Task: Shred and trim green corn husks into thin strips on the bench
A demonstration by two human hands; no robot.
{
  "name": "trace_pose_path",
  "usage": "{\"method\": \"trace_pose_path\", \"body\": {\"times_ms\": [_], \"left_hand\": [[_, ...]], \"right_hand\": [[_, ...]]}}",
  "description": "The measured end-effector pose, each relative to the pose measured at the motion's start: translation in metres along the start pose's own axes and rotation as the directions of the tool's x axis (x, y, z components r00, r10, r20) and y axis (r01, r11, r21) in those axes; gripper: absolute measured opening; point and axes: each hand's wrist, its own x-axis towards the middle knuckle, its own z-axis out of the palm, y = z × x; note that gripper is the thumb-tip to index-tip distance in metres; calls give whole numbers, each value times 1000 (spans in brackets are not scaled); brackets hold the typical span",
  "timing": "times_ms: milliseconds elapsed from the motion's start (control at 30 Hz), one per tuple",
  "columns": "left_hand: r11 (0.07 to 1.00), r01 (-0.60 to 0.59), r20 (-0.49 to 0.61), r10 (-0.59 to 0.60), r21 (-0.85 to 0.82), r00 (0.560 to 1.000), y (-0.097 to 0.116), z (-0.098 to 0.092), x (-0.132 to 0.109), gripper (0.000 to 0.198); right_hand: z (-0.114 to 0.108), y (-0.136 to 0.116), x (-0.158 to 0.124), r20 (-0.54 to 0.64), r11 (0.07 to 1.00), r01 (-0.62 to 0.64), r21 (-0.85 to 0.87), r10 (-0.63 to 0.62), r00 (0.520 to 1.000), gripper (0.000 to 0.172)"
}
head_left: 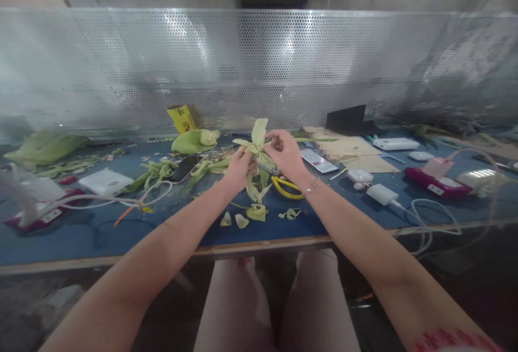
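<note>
Between my hands, over the table's middle, is a bundle of pale green corn husk strips (259,135), spread out like petals. My left hand (239,167) is closed around its lower middle. On its right side my right hand (284,152) pinches the husk, the fingertips partly hidden. Scissors with yellow handles (286,189) lie beneath my right hand, their blades partly covered. Loose husk pieces (242,221) are scattered below the bundle, near the front edge. An ear of corn in its green husk (194,141) lies left of my hands.
Behind the corn stands a yellow box (181,119). A phone (319,160) and brown paper (352,149) lie to the right. Purple power strips (437,183) with chargers and white cables (439,222) sit at both sides. A perforated metal screen (259,66) closes the back.
</note>
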Motion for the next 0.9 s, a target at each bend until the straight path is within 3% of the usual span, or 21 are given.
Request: {"method": "trace_pose_path", "body": {"times_ms": [67, 167, 300, 433, 500, 633, 767, 900], "left_hand": [[1000, -5, 4, 5, 19, 1000, 0, -3, 2, 22], [998, -2, 66, -2, 63, 998, -3, -6, 4, 20], [994, 63, 183, -79, 92, 980, -5, -8, 3, 17], [983, 141, 269, -168, 118, 948, -5, -10, 3, 16], [980, 152, 308, -184, 126, 933, -5, -13, 5, 16], [985, 134, 337, -162, 105, 927, -7, -16, 7, 16], [987, 137, 300, -158, 88, 941, -4, -14, 6, 18], [983, 150, 255, -172, 104, 951, 0, -13, 5, 17]], "right_hand": [[-2, 3, 3, -98, 993, -85, 83, 93, 991, 42], [-7, 3, 7, -48, 984, -139, 112, 145, 988, 46], [-13, -6, 6, 41, 998, -4, 59, 2, 999, 29], [-16, -11, 3, 3, 999, 43, -33, -43, 999, 29], [-18, -9, 2, 14, 981, 144, -132, -143, 990, 30], [-20, -1, 4, 191, 845, 423, -326, -380, 905, 43], [-20, 5, 5, 318, 789, 446, -424, -331, 888, 49], [-25, 1, 4, 430, 838, 427, -340, -265, 863, 49]]}}
